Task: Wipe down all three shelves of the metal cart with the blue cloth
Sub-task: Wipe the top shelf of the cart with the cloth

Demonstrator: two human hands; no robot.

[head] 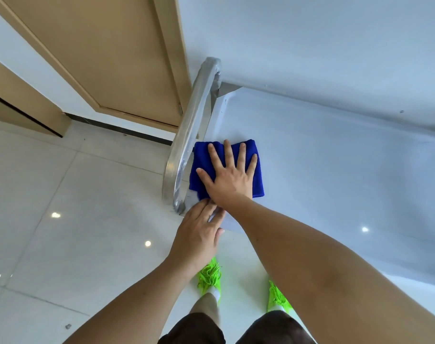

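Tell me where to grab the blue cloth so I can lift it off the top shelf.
Pinch the blue cloth at its right edge, coming from the right. It lies folded flat, the right hand covers its middle, and the cart handle crowds its left side.

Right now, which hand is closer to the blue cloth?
Right. The right hand presses flat on the blue cloth, fingers spread. The left hand rests on the cart's near corner, just short of the cloth.
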